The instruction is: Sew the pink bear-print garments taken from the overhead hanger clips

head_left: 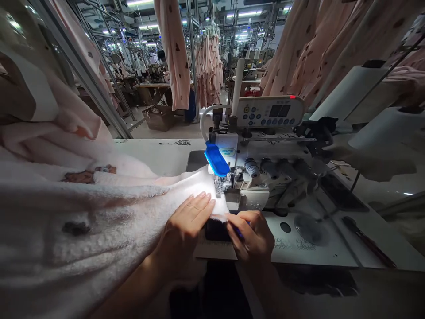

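Pale pink fleece fabric with brown printed patches spreads from the left up to the sewing machine. Its edge lies brightly lit at the presser foot, beneath a blue guard. My left hand rests flat on the fleece just left of the foot, fingers stretched out. Close by on the right, my right hand is closed, thumb and forefinger pinching the fabric's front corner. Something blue shows within its curled fingers; most of it is hidden, so I cannot tell its kind.
White thread cones stand right of the machine's control panel. A dark slim tool lies on the table at right. Pink garments hang beyond, and a metal post slants at left. A brown box sits on the floor.
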`<act>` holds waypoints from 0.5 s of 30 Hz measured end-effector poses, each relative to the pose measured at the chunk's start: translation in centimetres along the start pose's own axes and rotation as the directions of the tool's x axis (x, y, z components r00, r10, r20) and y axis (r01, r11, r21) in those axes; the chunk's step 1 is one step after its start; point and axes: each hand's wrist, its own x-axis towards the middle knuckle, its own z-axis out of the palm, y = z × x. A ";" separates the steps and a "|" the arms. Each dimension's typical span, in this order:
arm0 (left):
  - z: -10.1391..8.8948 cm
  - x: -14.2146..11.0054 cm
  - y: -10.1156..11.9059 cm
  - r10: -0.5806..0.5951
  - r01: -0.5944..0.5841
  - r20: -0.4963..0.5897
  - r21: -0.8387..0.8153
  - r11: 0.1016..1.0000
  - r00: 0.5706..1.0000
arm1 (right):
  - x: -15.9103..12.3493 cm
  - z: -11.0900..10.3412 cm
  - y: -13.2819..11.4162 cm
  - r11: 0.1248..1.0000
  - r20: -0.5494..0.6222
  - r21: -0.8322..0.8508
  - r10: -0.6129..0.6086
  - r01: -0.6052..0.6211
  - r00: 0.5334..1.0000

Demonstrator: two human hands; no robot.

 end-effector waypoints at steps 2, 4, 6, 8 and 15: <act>-0.3 0.0 0.0 -0.004 0.005 0.040 -0.033 0.999 0.999 | 0.1 -0.1 0.1 0.999 0.008 0.004 -0.032 0.032 0.999; -0.5 -0.1 -0.1 -0.007 0.012 0.080 -0.066 0.998 0.997 | 0.2 -0.1 0.2 0.998 0.020 0.001 -0.062 0.062 0.998; -0.7 0.0 -0.4 -0.003 0.013 0.117 -0.086 0.996 0.993 | 0.4 -0.1 0.3 0.996 0.035 -0.014 -0.086 0.087 0.996; -0.7 0.3 -1.0 0.004 0.008 0.132 -0.089 0.996 0.991 | 0.8 -0.1 0.5 0.992 0.044 -0.037 -0.116 0.118 0.992; 0.0 2.0 -3.1 -0.002 0.019 0.185 -0.088 0.996 0.983 | 3.0 0.8 2.0 0.969 0.063 -0.148 -0.193 0.200 0.979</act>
